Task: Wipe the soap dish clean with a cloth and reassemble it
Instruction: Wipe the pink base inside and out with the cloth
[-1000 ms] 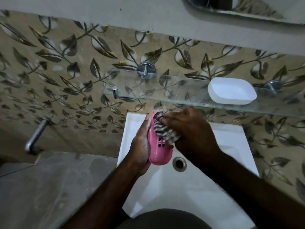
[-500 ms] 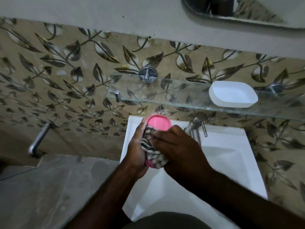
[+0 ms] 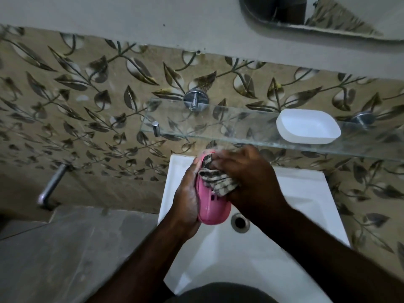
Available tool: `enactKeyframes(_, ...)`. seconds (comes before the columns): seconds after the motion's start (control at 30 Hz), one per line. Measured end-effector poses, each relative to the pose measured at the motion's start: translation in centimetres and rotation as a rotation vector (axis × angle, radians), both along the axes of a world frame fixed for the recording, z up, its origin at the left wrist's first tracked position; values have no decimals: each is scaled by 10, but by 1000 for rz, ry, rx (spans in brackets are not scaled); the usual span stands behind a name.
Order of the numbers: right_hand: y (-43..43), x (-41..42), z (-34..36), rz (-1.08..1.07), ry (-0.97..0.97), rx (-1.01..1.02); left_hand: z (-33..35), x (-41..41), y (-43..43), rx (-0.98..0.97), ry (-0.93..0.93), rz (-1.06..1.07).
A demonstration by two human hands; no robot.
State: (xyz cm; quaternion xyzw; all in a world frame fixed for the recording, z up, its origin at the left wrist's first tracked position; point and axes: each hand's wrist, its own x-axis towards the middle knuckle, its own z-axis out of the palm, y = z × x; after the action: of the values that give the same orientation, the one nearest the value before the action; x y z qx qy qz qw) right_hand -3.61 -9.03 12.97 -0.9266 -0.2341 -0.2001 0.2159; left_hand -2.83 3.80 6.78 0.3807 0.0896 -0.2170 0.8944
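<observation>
Above the back edge of the white sink (image 3: 306, 193), the left hand (image 3: 188, 193) grips a pink slotted soap dish insert (image 3: 213, 206); the right hand (image 3: 247, 178), fingers curled, presses a striped cloth (image 3: 218, 180) into it. Hard rubbing could knock the insert loose into the sink

The person is standing at a washbasin in a bathroom, seemingly a household one. The white rectangular washbasin (image 3: 306, 184), with a round metal drain (image 3: 240, 222), is sitting against the wall. Beige tiles (image 3: 87, 95) printed with a leaf pattern are covering that wall, and plain grey plaster (image 3: 131, 18) is running above them. A glass shelf (image 3: 218, 125) is hanging on chrome brackets (image 3: 195, 100) just over the basin's back edge, carrying a white soap-dish tray (image 3: 308, 126) near its right end. A mirror (image 3: 328, 14) corner is showing at top right, and a chrome spout (image 3: 52, 185) is sticking out of the wall at left.
</observation>
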Motion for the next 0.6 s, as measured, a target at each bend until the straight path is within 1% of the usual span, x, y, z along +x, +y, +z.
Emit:
enactKeyframes(0.03,3,-1,0,-13,-2,5,0,-1,0,-26,7,7)
enactKeyframes(0.1,9,-13,-5,64,45,-16,-1,-1,3,-64,51,-5)
enactKeyframes(0.2,4,-26,-22,268,205,-27,-6,3,10,-88,108,-19)
enactKeyframes(0.23,1,-26,-24,295,278,-24,-6,3,11,-85,121,11)
enactKeyframes(0.27,-2,-25,-25,273,333,25,-6,4,11,-92,135,31)
enactKeyframes(0.3,-4,-25,-25,197,369,140,-7,4,12,-109,132,36)
enactKeyframes(0.37,-6,-25,-18,-9,455,506,-7,5,13,-156,83,9)
enactKeyframes(0.4,-7,-24,-15,-60,494,698,-7,6,15,-181,50,6)
enactKeyframes(0.47,-11,-24,-11,-131,550,991,-7,9,18,-223,13,17)
enactKeyframes(0.53,-15,-24,-8,-184,616,1153,-9,9,18,-233,-11,-15)
enactKeyframes(0.57,-15,-25,-7,-204,630,1158,-10,10,17,-219,-24,-39)
enactKeyframes(0.6,-13,-24,-6,-224,606,1087,-10,9,16,-210,-38,-53)
